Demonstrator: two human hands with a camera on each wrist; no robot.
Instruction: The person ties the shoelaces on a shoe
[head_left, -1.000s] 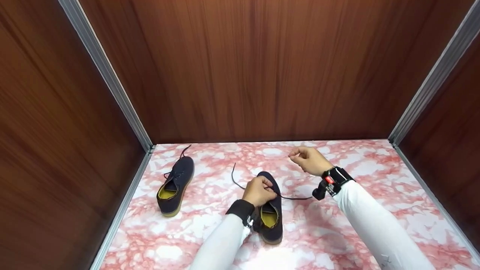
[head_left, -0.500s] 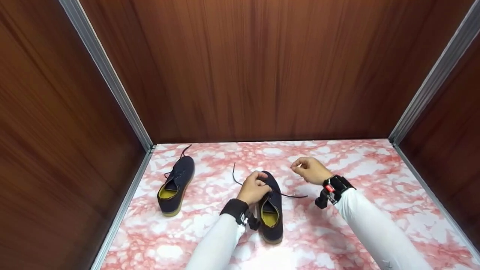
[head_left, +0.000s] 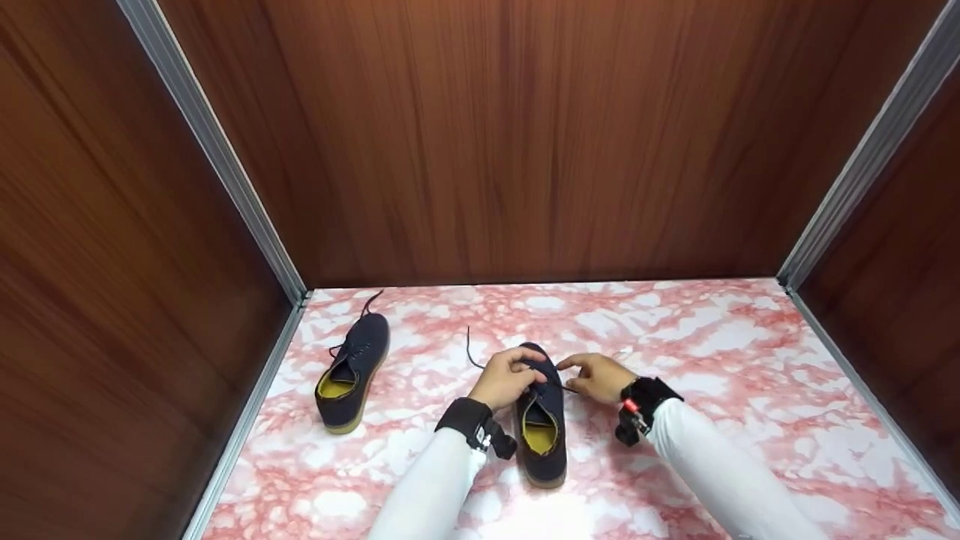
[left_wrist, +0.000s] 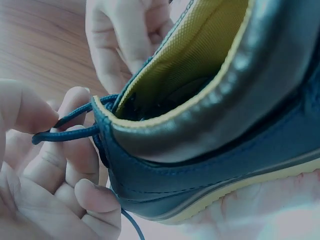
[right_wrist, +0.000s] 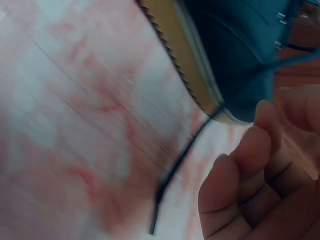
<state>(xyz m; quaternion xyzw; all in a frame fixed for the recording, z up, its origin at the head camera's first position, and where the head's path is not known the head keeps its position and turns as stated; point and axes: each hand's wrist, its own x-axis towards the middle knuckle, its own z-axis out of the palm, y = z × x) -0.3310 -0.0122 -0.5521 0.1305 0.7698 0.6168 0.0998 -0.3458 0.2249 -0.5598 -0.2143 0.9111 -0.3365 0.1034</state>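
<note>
A dark navy shoe with a yellow lining stands on the table, its toe pointing away from me. My left hand is over its front, pinching a loop of the shoelace between thumb and finger in the left wrist view. Beside the shoe's right side is my right hand, thumb and forefinger spread apart near the loose lace end. In the right wrist view this lace end crosses in front of the fingers without being gripped. Part of the lacing is hidden under the left hand.
The matching shoe stands further left, its lace tied through the eyelets and trailing past the toe. A pink and white marbled table lies beneath. Brown wooden panels with metal edge strips close off the back and sides.
My right hand has come down and left, from well off the shoe to beside its right edge. My left hand has shifted slightly left. The shoes have stayed put.
</note>
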